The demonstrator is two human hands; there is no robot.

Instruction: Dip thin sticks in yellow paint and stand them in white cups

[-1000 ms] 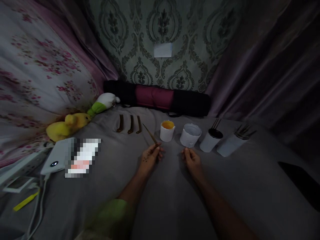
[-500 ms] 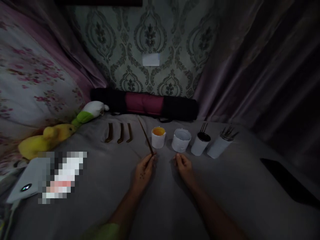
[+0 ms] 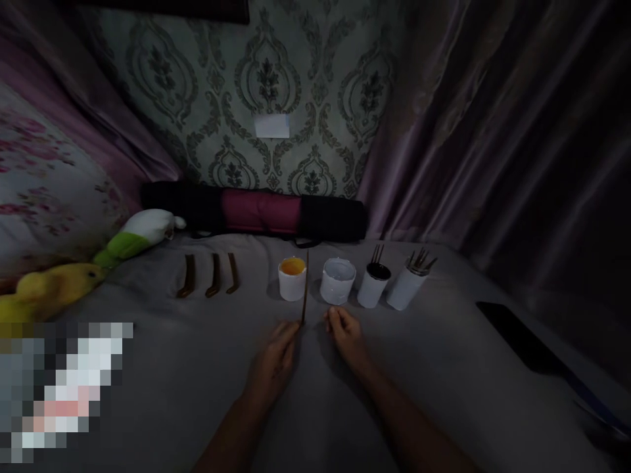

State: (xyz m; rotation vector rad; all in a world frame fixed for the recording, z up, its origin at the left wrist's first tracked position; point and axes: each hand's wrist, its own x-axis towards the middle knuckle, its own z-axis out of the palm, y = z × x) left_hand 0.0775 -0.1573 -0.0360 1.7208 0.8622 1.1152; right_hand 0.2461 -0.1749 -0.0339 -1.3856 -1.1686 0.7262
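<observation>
A thin brown stick (image 3: 306, 289) stands nearly upright from the fingers of my left hand (image 3: 277, 358), which is closed on its lower end. My right hand (image 3: 346, 334) rests a short way to the right, its fingers curled together; whatever is in them, if anything, is hidden. Just beyond the stick is a white cup (image 3: 292, 287) with yellow-orange contents. In front of my right hand stands a wider white cup (image 3: 338, 289) with greyish contents. Further right come a white cup with a dark inside (image 3: 371, 293) and a white cup full of thin sticks (image 3: 401, 293).
Three bent brown pieces (image 3: 213, 276) lie in a row at left on the grey cloth (image 3: 162, 368). A black and maroon roll (image 3: 261, 213) lies along the wall. Plush toys (image 3: 54, 289) sit at far left, a dark flat object (image 3: 517, 338) at right.
My left hand has turned the stick from leaning left to nearly upright, beside the yellow-orange cup. The whole view has shifted, so things appear further left. My right hand stays curled.
</observation>
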